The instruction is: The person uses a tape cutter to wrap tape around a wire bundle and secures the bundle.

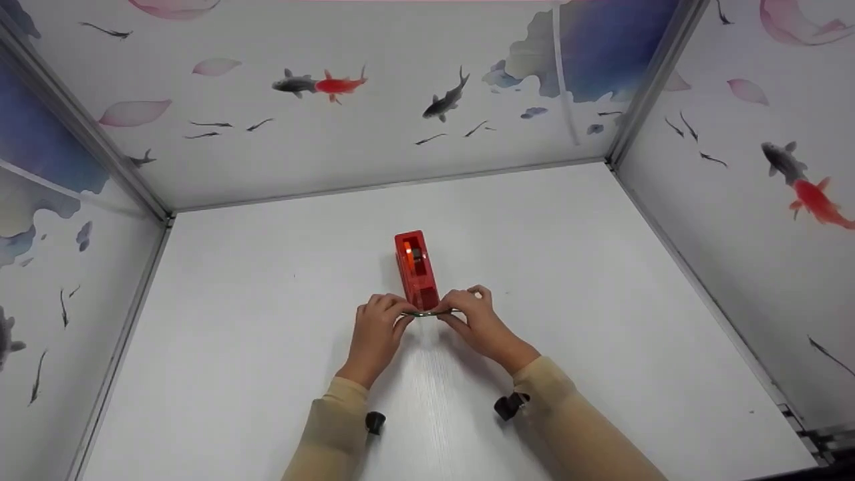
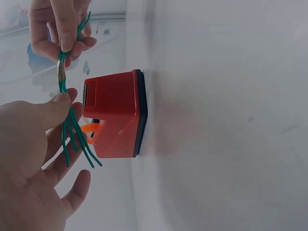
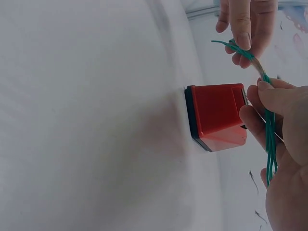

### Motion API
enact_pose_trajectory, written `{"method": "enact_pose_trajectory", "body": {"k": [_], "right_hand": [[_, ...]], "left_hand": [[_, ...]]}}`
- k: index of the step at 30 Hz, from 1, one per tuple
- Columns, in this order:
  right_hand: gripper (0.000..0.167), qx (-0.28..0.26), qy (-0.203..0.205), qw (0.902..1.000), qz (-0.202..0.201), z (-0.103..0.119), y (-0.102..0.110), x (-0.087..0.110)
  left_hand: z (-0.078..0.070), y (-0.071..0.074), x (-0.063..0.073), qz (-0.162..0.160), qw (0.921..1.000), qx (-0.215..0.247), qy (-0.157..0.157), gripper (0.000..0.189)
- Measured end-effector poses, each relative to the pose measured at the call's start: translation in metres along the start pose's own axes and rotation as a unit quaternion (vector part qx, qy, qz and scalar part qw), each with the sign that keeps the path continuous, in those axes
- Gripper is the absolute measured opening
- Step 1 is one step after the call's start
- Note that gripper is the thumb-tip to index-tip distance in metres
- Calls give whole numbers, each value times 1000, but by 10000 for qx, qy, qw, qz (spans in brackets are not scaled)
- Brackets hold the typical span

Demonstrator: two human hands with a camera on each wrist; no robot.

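My left hand and right hand pinch a thin bundle of green wires between thumbs and fingertips, one hand on each side of its middle. Between the hands, a band of brownish, see-through tape wraps the bundle. Loose wire ends fan out past the left thumb in the left wrist view, and others trail along the right palm in the right wrist view. Just beyond the fingertips stands a red tape dispenser with an orange hub, its toothed cutting edge facing the hands. The bundle is held above the table.
The white table carries the dispenser. Printed panels with fish and petals, such as the back wall, enclose it on the left, back and right. Black wrist cameras sit by the beige sleeves.
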State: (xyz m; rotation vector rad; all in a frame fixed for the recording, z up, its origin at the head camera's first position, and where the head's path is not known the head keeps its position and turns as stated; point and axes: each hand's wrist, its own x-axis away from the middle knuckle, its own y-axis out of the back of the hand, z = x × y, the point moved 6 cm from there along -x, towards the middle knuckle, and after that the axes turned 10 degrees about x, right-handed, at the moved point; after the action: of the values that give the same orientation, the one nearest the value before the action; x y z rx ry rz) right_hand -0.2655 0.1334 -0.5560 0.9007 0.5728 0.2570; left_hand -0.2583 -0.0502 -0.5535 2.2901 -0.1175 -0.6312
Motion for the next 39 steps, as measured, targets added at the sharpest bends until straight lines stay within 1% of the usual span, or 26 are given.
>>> {"method": "enact_pose_trajectory", "body": {"k": [5, 8, 15, 18, 22, 24, 29, 31, 36, 39], "right_hand": [[14, 22, -153, 9998, 146, -1, -3, 1], [15, 35, -178, 9997, 131, 0, -3, 0], [11, 87, -11, 9998, -152, 1, -1, -1], [9, 128, 15, 9997, -203, 2, 0, -1], [9, 322, 5, 9993, -205, 2, 1, -2], [12, 520, -32, 9985, -178, 3, 2, -3], [15, 1205, -170, 9926, 34, 6, 6, -6], [15, 1370, -269, 9900, 208, 8, 6, -7], [13, 1474, -555, 9855, 633, 9, 3, -10], [15, 1464, -682, 9840, 753, 8, 2, -12]], "left_hand": [[0, 0, 1, -70, 10000, 11, 19, 12], [0, 1, 1, -95, 10000, -7, 13, 10], [0, 2, -1, -162, 9998, -51, -82, 9], [-2, 2, 0, -141, 9994, -264, -173, 10], [-6, 2, 0, -134, 9963, -701, -473, 11], [-8, 2, 1, -180, 9940, -874, -633, 12], [-11, 3, 1, -387, 9889, -1091, -926, 12], [-13, 3, 2, -465, 9866, -1157, -1048, 12], [-16, 3, 4, -587, 9817, -1302, -1258, 13], [-17, 3, 5, -617, 9807, -1323, -1300, 13]]}}
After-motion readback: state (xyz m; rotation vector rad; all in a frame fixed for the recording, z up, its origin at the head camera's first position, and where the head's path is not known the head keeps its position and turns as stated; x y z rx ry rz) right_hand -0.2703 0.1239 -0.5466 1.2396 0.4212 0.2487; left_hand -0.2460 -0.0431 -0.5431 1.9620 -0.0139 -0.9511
